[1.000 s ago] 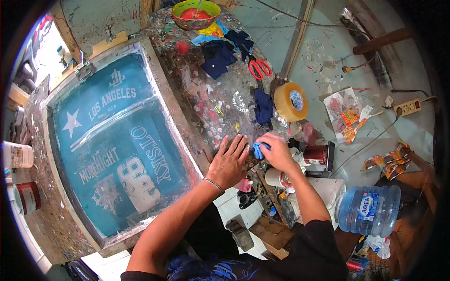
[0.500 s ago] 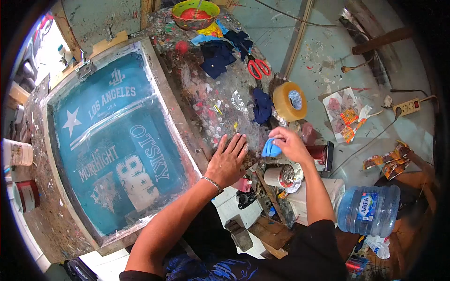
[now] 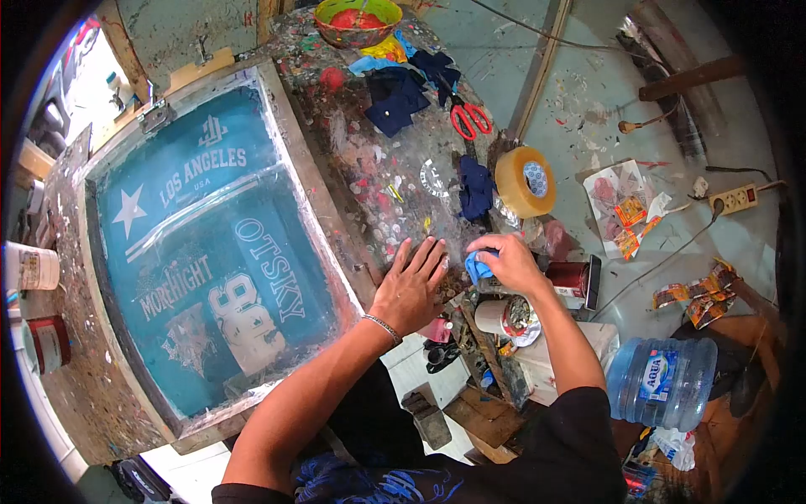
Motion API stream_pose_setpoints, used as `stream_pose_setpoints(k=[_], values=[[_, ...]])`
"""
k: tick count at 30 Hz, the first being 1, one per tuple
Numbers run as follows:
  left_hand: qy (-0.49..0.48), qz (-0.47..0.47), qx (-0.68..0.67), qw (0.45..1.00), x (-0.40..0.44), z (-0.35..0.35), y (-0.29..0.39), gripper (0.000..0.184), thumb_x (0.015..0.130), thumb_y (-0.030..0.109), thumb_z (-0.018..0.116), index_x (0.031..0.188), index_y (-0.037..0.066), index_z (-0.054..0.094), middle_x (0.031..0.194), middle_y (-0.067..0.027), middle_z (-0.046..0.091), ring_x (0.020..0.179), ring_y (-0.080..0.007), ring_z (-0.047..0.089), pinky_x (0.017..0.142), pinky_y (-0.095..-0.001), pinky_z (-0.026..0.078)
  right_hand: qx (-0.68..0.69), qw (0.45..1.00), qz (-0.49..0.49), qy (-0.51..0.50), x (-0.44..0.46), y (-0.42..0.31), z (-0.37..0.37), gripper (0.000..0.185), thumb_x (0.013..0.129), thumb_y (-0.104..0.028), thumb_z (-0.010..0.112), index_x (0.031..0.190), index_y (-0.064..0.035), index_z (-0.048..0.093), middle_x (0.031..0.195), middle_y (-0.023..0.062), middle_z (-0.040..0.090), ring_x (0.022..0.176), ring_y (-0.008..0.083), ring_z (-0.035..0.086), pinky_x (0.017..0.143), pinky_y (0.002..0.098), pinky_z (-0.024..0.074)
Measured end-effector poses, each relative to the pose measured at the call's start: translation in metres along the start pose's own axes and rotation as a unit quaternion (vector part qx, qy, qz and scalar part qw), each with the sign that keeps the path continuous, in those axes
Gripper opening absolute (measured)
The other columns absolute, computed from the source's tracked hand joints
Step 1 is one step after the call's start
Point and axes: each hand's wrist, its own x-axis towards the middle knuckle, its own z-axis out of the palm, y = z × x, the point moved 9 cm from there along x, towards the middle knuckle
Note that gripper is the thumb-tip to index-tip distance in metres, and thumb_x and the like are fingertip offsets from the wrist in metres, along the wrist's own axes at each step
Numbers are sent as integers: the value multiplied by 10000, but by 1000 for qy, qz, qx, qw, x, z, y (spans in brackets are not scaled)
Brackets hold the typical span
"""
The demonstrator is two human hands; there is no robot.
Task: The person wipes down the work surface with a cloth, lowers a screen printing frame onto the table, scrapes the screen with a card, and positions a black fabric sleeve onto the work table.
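Observation:
My left hand [image 3: 410,286] lies flat on the paint-stained tabletop [image 3: 382,181], its fingers stretched out and pointing away from me. A small blue cloth [image 3: 478,265] is pinched in my right hand [image 3: 510,262], close to the table's near edge and just right of my left fingers. Beyond that hand are a dark navy cloth scrap [image 3: 475,186] and a large roll of clear tape [image 3: 507,183]. To the left, a framed printing screen [image 3: 252,214] with teal mesh and lettering rests on the table.
Red-handled scissors [image 3: 470,122] and more navy scraps [image 3: 395,101] lie farther back, near a green-yellow bowl [image 3: 324,30]. Below my right forearm stands a white tub [image 3: 489,317]. On the right are a water jug [image 3: 688,382] and a power strip [image 3: 739,199].
My right hand has moved slightly left with the blue cloth, which now looks more crumpled. My left hand stays in place on the table. The view has shifted a little.

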Motion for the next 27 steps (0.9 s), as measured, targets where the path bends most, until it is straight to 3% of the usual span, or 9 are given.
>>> stream_pose_setpoints(k=[2, 8, 15, 21, 23, 27], values=[[-8, 1, 6, 1000, 0, 1, 0, 641, 848, 481, 615, 1280, 16, 531, 1485, -153, 373, 1409, -294, 297, 1167, -499, 194, -30, 999, 36, 17, 0, 1, -3, 179, 812, -61, 640, 968, 6, 696, 969, 164, 702, 909, 290, 673, 808, 358, 507], [-17, -4, 4, 1000, 0, 4, -1, 657, 806, 459, 652, 1283, 22, 534, 1497, -144, 359, 1418, -289, 284, 1173, -495, 186, -96, 994, -8, 59, 1, 15, 8, 163, 839, -47, 597, 958, 15, 689, 919, 178, 685, 854, 329, 664, 780, 382, 505], [-33, -6, 8, 999, 0, 2, 0, 696, 783, 468, 673, 1298, 21, 532, 1505, -140, 351, 1425, -283, 270, 1176, -491, 177, -92, 993, 11, 68, -1, 12, 5, 137, 834, -32, 600, 914, -12, 710, 871, 155, 653, 830, 345, 633, 772, 399, 492], [-42, -5, 11, 999, 0, 0, 1, 697, 788, 460, 669, 1306, 17, 528, 1509, -144, 343, 1428, -281, 261, 1177, -489, 170, -45, 996, -36, 63, 8, 20, 8, 111, 796, -18, 664, 887, -9, 727, 892, 115, 630, 846, 278, 605, 769, 357, 479], [-49, -11, 4, 999, 1, 0, 0, 700, 791, 455, 666, 1317, 17, 519, 1513, -143, 337, 1430, -279, 257, 1179, -488, 166, 85, 995, 36, 31, 12, 43, 14, 130, 798, -21, 684, 917, -19, 736, 880, 90, 631, 826, 216, 604, 756, 327, 473], [-51, -9, 16, 999, 0, 1, 0, 705, 790, 450, 666, 1325, 19, 512, 1513, -142, 337, 1430, -279, 257, 1179, -489, 165, 109, 991, 76, 20, 14, 56, 16, 137, 810, -18, 686, 937, -11, 736, 875, 66, 631, 816, 164, 603, 733, 302, 469]])
